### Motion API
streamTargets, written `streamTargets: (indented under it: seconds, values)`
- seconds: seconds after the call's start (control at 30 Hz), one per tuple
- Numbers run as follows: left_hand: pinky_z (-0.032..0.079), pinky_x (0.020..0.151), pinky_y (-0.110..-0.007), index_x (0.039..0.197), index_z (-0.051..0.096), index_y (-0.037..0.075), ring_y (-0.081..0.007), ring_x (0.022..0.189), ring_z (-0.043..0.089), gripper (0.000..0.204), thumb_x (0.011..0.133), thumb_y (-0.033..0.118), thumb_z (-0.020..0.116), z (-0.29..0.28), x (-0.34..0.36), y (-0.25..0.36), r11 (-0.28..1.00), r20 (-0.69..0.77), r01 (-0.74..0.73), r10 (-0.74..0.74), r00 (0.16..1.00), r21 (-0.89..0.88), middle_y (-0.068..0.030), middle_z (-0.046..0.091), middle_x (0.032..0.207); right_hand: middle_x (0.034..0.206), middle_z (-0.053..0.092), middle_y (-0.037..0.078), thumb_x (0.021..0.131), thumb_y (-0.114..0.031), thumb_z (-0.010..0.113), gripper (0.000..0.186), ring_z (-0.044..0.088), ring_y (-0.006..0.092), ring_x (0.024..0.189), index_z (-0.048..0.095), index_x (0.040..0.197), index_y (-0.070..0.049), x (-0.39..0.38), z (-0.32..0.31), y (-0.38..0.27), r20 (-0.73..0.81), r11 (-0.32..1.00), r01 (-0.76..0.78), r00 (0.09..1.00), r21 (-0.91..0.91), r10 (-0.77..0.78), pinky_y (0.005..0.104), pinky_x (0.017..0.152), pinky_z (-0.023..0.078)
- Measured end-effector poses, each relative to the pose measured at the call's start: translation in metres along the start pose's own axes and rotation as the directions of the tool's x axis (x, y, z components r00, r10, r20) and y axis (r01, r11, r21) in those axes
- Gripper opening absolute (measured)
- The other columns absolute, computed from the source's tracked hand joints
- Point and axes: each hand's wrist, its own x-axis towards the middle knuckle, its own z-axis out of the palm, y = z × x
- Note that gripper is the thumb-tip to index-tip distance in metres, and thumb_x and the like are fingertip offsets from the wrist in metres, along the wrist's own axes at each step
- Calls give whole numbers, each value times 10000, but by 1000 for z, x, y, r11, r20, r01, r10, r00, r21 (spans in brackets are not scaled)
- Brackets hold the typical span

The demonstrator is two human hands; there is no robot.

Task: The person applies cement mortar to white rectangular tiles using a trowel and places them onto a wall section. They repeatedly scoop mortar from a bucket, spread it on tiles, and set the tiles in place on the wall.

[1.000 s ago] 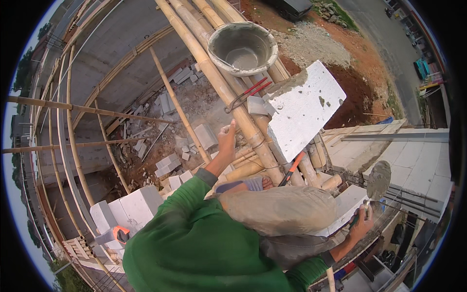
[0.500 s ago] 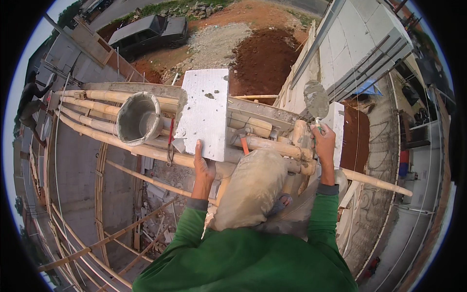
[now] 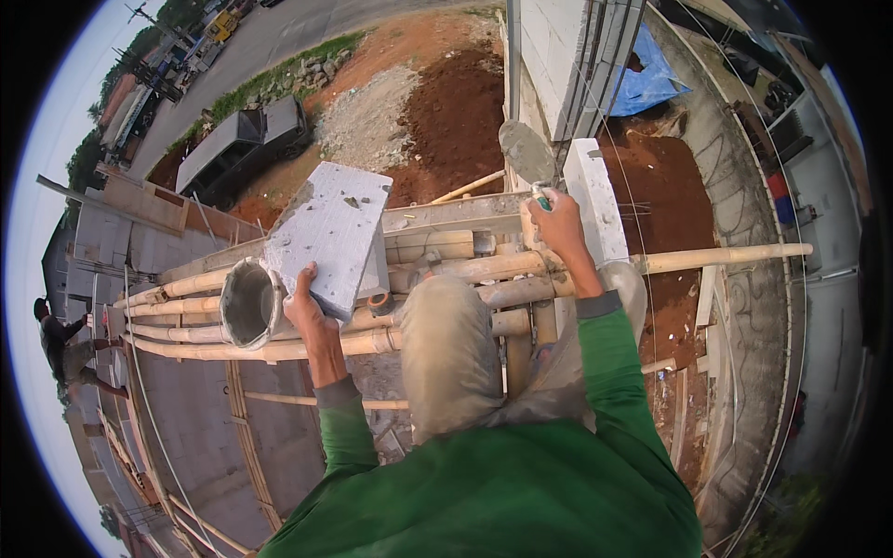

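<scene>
Block [image 3: 330,232] and trowel [image 3: 526,152] held
Left hand [image 3: 314,321] clasps block, bucket [image 3: 276,293] to its left; right hand [image 3: 561,228] curled round trowel.

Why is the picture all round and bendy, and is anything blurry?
Head view: the fisheye lens leaves black corners, and the concrete wall at right looks curved; head view: the trowel and the white block in the left hand look fairly clear, but the right rim goes hazy.
</scene>
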Motion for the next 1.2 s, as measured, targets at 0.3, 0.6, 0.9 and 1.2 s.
streamTargets:
  seconds: [0.3, 0.6, 0.9, 1.2]
  values:
    - [586, 716, -328, 1123, 648, -125, -192, 726, 701, 608, 689, 219, 900, 108, 3, 79, 569, 472, -390, 4, 882, 724, -160, 739, 952, 682, 632, 51, 948, -185, 705, 265, 549, 96, 515, 670, 1047, 58, 0, -4, 4, -116, 991, 75, 991, 115, -61, 311, 453, 448]
    - [559, 860, -350, 1241, 683, -32, -237, 865, 718, 767, 588, 299, 909, 200, -38, 53, 327, 884, -845, -351, 308, 424, -150, 748, 978, 668, 616, 236, 944, -215, 702, 300, 608, 415, 583, 612, 1062, 46, -42, -53, -43, -411, 917, 396, 830, -44, -378, 459, 585, 464]
    - [548, 900, -353, 1251, 687, 9, -248, 931, 730, 765, 564, 265, 904, 218, -67, 52, 298, 904, -917, -409, 127, 264, -154, 752, 1042, 657, 597, 239, 1013, -218, 639, 304, 618, 444, 572, 500, 1042, 51, -190, -12, -76, -127, 945, -138, 975, 296, 182, 497, 532, 453]
    - [498, 973, -330, 1225, 639, -70, -179, 1018, 657, 782, 539, 227, 869, 212, -54, 53, 306, 872, -882, -447, 199, 358, -135, 718, 1077, 729, 651, 277, 977, -172, 688, 329, 674, 490, 688, 489, 1122, 45, -196, 30, -90, -15, 980, -152, 988, 126, 155, 551, 591, 521]
